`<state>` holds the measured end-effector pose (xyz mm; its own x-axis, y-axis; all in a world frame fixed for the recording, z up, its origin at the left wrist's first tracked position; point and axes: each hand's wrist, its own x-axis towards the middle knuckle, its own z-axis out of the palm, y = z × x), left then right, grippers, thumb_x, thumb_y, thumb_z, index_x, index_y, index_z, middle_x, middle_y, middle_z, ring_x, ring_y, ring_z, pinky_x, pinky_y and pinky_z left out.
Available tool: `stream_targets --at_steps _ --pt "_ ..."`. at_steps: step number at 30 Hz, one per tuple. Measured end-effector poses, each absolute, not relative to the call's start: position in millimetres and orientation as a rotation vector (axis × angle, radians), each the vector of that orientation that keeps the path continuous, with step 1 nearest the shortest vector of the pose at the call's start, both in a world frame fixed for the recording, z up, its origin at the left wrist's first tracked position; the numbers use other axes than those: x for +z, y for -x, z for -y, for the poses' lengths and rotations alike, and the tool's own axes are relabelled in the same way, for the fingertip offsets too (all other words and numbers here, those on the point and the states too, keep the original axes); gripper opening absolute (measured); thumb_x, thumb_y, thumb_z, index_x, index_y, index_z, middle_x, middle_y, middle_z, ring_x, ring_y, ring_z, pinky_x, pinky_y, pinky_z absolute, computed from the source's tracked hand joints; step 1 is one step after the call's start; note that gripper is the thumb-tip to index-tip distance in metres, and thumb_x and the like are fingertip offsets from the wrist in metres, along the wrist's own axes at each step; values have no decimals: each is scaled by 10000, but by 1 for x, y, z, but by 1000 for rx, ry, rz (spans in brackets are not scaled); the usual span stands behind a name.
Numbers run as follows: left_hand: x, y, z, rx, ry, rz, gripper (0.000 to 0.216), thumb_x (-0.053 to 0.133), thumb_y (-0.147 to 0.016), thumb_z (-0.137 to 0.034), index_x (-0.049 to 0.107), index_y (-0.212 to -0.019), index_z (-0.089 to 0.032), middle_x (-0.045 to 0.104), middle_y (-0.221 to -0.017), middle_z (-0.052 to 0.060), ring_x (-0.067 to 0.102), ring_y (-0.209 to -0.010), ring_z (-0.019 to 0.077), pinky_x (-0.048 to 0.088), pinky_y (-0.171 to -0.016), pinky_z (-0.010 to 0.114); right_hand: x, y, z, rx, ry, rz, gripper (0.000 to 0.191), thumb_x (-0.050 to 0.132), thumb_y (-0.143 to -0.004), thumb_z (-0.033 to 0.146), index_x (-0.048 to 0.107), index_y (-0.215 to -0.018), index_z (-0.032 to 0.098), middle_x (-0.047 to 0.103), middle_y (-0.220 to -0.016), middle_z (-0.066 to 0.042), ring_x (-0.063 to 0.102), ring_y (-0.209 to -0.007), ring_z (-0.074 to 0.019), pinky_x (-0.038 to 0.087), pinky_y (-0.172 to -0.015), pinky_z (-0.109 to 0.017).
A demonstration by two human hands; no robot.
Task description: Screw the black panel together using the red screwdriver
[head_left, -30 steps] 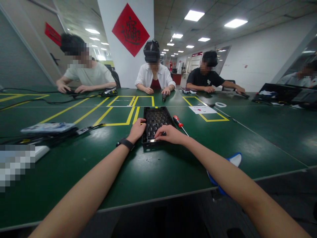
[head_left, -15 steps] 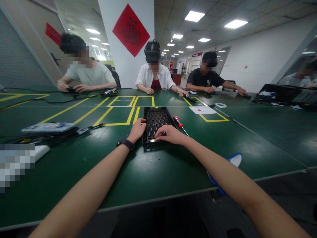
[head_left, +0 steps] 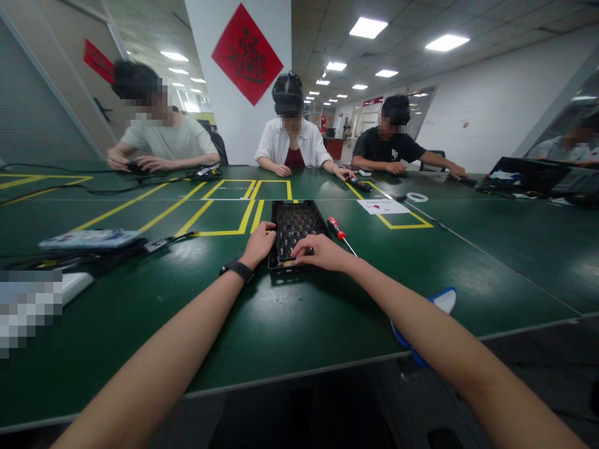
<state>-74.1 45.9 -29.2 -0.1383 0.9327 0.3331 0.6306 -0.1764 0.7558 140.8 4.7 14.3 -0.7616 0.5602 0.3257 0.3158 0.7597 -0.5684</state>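
Observation:
A black open plastic case [head_left: 296,223] with rows of small posts inside lies on the green table [head_left: 224,349] in front of me. My left hand [head_left: 260,244] grips its left wall, the fingers curled at the edge. Over the near end of the case, my right hand [head_left: 322,252] has thumb and fingers pinched together at a small part I cannot make out. A light strip [head_left: 289,263] shows at the near wall, just under those fingertips. Right of the case lies a screwdriver [head_left: 336,228] with a red and black handle.
Several people sit across the table; one co-worker's hand [head_left: 344,173] touches a dark tool [head_left: 359,184]. Cables and a pale flat box [head_left: 91,239] lie at left. A paper sheet [head_left: 384,206] and white ring [head_left: 417,197] sit at right. A blue-and-white item [head_left: 444,300] lies near my right forearm.
My hands and the case stay almost in place. The light strip by my right fingertips looks darker now. Across the table, the co-worker's dark tool has shifted slightly.

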Motion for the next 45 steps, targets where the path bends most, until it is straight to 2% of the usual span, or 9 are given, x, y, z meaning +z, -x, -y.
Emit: stream_targets --at_steps 14,29,38,45 --pt "-32 75 -49 1243 -1823 -1735 376 422 -708 -188 557 -1058 -159 607 -1126 90 559 -1037 211 437 -923 337 16 -140 -4 534 630 2493 156 653 -762 263 691 -851 140 701 -821 -49 636 -756 -127 451 -754 -242" --pt "-31 76 -49 1234 -1814 -1737 376 423 -708 -188 554 -1060 -159 607 -1119 87 560 -1024 213 436 -915 340 17 -140 -3 541 642 2521 152 646 -768 261 698 -849 143 701 -811 -41 628 -731 -121 446 -724 -234" --pt "-31 75 -47 1233 -1808 -1745 378 427 -707 -185 556 -1061 -157 608 -1122 92 562 -1025 216 438 -916 342 19 -141 -3 498 626 2519 173 658 -763 297 694 -853 153 708 -832 -43 617 -792 -137 428 -787 -261" --pt "-30 74 -47 1221 -1808 -1758 376 425 -710 -181 559 -1061 -165 608 -1124 86 561 -1029 212 437 -919 343 18 -140 -2 484 616 2523 122 648 -772 251 696 -830 154 706 -826 -40 605 -769 -129 417 -774 -258"
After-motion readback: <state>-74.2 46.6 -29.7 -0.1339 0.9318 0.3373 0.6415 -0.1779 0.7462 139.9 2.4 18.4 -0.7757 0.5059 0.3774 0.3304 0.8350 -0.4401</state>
